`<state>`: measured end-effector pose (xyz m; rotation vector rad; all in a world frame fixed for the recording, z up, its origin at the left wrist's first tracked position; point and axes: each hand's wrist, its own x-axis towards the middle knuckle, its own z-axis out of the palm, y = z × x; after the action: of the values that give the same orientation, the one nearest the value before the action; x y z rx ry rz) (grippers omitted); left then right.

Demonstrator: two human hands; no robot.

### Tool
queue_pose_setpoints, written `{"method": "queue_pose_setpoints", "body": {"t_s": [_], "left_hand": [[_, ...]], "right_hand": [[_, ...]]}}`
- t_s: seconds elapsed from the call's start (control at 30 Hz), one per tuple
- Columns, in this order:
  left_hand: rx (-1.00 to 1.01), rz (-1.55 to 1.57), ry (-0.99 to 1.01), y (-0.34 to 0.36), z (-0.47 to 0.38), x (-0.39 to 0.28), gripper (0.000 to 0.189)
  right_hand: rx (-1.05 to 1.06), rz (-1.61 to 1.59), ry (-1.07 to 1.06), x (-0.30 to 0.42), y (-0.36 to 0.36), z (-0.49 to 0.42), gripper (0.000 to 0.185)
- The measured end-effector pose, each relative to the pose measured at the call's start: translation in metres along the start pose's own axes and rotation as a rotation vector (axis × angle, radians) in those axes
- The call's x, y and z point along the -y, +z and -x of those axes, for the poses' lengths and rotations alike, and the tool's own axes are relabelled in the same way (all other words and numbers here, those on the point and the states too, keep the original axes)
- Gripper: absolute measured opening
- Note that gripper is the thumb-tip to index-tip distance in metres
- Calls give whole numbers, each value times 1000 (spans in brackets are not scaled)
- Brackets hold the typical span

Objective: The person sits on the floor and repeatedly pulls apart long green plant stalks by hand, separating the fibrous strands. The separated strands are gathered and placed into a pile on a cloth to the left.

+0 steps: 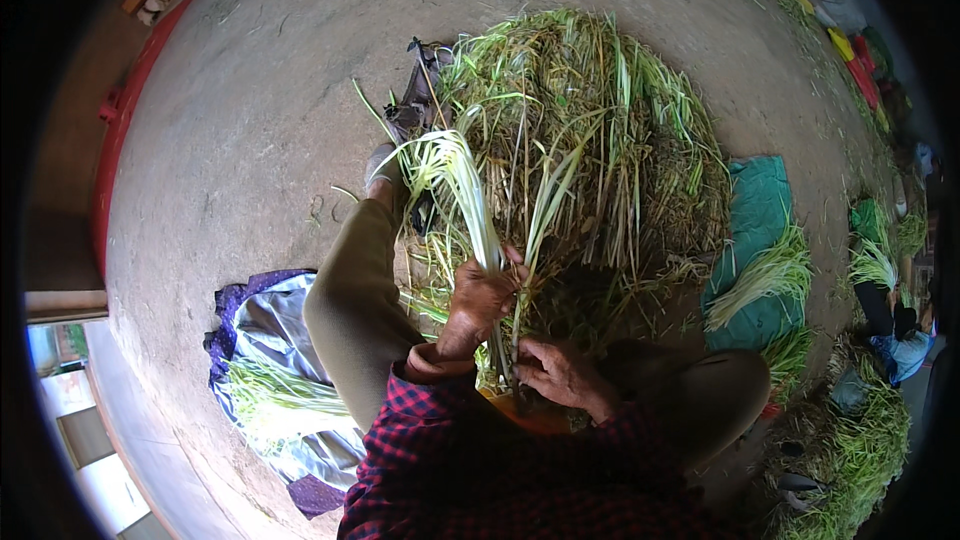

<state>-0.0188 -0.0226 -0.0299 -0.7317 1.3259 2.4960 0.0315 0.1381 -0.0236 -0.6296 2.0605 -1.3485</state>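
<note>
My left hand is closed around a bundle of long, pale green-white leafy stalks, whose tips droop over to the left. A separate stalk with greener, spread leaves rises between my two hands. Its lower stem runs down to my right hand, whose thumb and fingers pinch it near the base. Just beyond my hands lies a large heap of uncleaned stalks, green mixed with dry brown leaves. Shadow darkens the ground under my right hand.
Pale stalks lie on a silvery sheet at left. More pale stalks rest on a green cloth at right. My bent knees flank the heap. Another person sits at the far right near other green piles.
</note>
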Motion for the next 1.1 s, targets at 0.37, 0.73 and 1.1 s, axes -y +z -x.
{"method": "queue_pose_setpoints", "body": {"t_s": [0.37,0.73,1.1], "left_hand": [[47,-126,8,5,2,11,20],[-58,-12,-132,6,4,12,15],[-34,-210,68,2,2,4,15]], "right_hand": [[-466,-542,379,0,-38,-63,26],[-730,-997,330,-8,-16,-66,15],[-619,-432,21,0,6,-18,9]]}}
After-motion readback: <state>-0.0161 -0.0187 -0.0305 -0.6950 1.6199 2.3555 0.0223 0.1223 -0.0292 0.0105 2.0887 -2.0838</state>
